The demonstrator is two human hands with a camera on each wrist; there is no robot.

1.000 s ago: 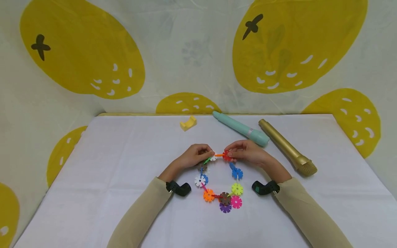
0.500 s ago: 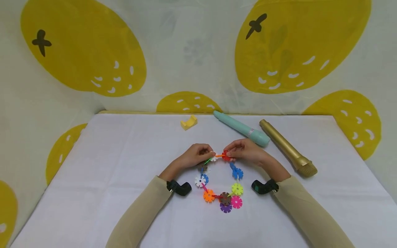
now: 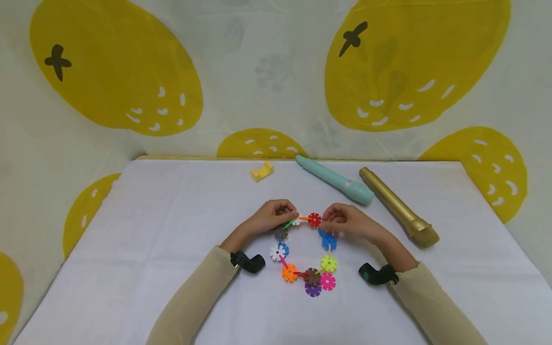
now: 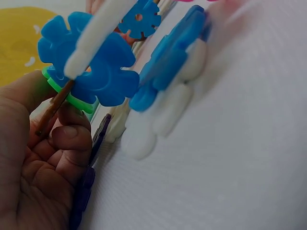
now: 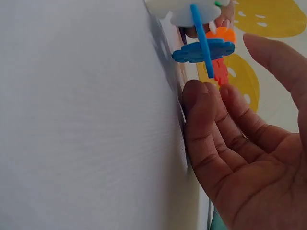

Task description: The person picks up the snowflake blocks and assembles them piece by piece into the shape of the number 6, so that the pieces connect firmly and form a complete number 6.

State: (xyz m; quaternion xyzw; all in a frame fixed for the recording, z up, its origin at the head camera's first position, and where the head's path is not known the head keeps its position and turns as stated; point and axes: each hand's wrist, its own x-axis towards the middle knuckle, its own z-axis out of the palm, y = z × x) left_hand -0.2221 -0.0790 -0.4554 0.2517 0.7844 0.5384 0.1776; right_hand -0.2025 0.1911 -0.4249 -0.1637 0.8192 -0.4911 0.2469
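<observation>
Interlocking plastic snowflake discs make up a ring-shaped chain, with an orange disc [image 3: 290, 273], a yellow disc [image 3: 329, 263] and a red disc [image 3: 315, 220] among them. At the ring's far left my left hand [image 3: 271, 215] pinches the chain by a green disc [image 4: 53, 84], beside a white disc [image 3: 296, 221]. Just right of the red disc is my right hand [image 3: 351, 220], above the blue disc [image 3: 329, 242]. In the right wrist view its thumb stands apart from its loosely bent fingers [image 5: 201, 124], with nothing held between them.
Pink [image 3: 328, 281] and purple [image 3: 313, 290] discs lie at the ring's near side. Behind the hands are a mint-green microphone [image 3: 334, 179], a gold microphone [image 3: 398, 206] and a small yellow curved block [image 3: 262, 171]. White cloth [image 3: 129, 268] covers the table.
My right hand has let go of the red disc and moved slightly right, towards the near side. My left hand keeps its hold, and the ring looks nearly unmoved.
</observation>
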